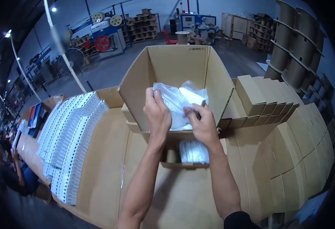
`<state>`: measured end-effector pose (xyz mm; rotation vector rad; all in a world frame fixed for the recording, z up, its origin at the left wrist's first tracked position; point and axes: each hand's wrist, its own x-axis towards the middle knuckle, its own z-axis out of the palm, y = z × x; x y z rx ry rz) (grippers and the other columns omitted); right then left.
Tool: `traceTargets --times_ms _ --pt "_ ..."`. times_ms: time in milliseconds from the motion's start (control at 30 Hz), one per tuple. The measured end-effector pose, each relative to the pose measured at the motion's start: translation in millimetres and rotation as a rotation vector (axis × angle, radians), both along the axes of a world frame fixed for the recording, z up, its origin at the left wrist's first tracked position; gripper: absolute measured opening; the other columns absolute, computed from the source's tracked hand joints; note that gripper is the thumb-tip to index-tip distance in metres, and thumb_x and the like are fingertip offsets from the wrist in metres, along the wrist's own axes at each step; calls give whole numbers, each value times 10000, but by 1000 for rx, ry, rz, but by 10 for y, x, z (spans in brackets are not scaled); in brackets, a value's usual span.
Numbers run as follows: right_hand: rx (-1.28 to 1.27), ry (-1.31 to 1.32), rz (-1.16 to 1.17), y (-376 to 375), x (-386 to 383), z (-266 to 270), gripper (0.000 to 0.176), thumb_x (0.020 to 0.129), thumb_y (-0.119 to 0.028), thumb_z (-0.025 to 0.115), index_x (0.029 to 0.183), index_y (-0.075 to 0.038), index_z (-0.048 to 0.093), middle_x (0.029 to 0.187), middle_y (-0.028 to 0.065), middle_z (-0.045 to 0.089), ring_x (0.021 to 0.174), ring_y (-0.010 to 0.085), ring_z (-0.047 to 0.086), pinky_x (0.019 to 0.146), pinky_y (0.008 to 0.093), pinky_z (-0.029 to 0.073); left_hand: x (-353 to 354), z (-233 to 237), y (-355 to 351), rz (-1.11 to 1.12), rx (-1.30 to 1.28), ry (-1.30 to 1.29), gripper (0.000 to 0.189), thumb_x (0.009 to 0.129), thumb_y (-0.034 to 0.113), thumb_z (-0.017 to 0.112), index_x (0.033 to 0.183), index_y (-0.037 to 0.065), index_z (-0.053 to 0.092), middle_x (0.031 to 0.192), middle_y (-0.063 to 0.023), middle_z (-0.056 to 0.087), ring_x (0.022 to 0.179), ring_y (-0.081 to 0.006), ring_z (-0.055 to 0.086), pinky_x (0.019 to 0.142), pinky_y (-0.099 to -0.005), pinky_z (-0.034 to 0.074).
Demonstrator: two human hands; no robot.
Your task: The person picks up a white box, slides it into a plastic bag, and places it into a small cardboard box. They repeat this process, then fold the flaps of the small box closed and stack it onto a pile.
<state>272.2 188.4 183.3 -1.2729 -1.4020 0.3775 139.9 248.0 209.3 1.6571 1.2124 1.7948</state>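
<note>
My left hand (158, 114) is closed on the edge of a clear plastic bag (168, 100), just inside the front of a large open cardboard box (177, 61). My right hand (203, 126) pinches a white block-like piece (192, 96) between thumb and fingers, its end pointing toward me. The piece lies against the bag, and more crinkled plastic shows behind it. Below the hands stands a smaller open cardboard box (186, 165). Several plastic-wrapped white packets (194, 152) sit side by side in its right part. My right wrist partly covers them.
White strips with printed labels (66, 129) lie in overlapping rows on the left of the cardboard-covered table (102, 168). Small cardboard boxes (264, 95) are lined up at right, beside flat cardboard pieces (293, 164). A person (16, 168) sits at far left. Machines and spools stand behind.
</note>
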Motion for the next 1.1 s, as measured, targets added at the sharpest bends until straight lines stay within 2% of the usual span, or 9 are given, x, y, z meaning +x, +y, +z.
traceTargets --times_ms 33,267,367,500,733,867,1000,1033,1100 --pt "4 82 18 -168 -60 -103 171 957 -150 686 981 0 765 910 159 629 853 260 607 790 374 490 -62 -17 -193 11 -6 21 255 1090 210 442 992 -6 535 778 -190 603 716 -253 621 672 -410 479" --pt "-46 174 78 -1184 -254 -407 262 977 -274 729 995 -16 765 898 78 636 857 149 562 761 298 463 -526 -774 -1268 -175 -21 -163 229 1043 217 621 1001 -8 625 737 -10 597 662 -63 516 573 -277 414" --pt "-122 654 191 -1514 -506 -619 278 1019 -251 686 975 18 738 825 -20 612 929 75 542 760 257 462 -759 -941 -1741 -202 -252 -160 200 1016 182 675 963 -10 664 723 41 593 626 -13 475 539 -213 359" --pt "-141 686 141 -2009 -952 -879 252 980 -225 738 950 25 735 1014 44 631 891 88 555 723 259 463 -850 -1105 -2085 -106 -213 -179 273 1053 214 614 892 -2 659 658 42 539 574 -20 444 497 -232 329" --pt "-403 278 143 -2474 -926 -1068 225 924 -186 795 918 30 729 997 90 600 846 147 552 732 289 463 -1183 -1162 -2283 -36 -274 -202 387 1104 258 493 829 11 607 605 20 504 497 -32 465 453 -258 337" --pt "-263 468 138 -2363 -1067 -1095 223 959 -170 757 977 51 743 1055 107 594 920 171 556 781 328 482 -1215 -1347 -2347 -81 -214 -128 382 1110 244 461 839 13 597 573 5 462 505 -59 456 480 -279 364" --pt "-249 372 82 -2330 -1069 -1112 242 963 -177 755 983 64 738 1054 101 581 903 156 555 749 309 481 -1293 -1245 -2292 167 80 73 223 1024 195 623 1110 -4 678 962 -67 633 959 -187 571 747 -321 461" --pt "-262 350 60 -2329 -1063 -1124 247 956 -182 762 981 62 735 1040 103 579 888 158 557 735 306 478 -1373 -1202 -2329 157 150 180 269 890 167 777 1127 52 721 1049 -101 643 1061 -266 564 848 -394 469" --pt "-289 307 21 -2326 -1065 -1151 259 942 -194 777 977 58 727 1014 106 575 856 161 560 708 300 473 -1445 -1043 -2323 60 239 487 290 829 167 820 1093 81 739 1039 -89 645 1058 -273 565 876 -408 457"
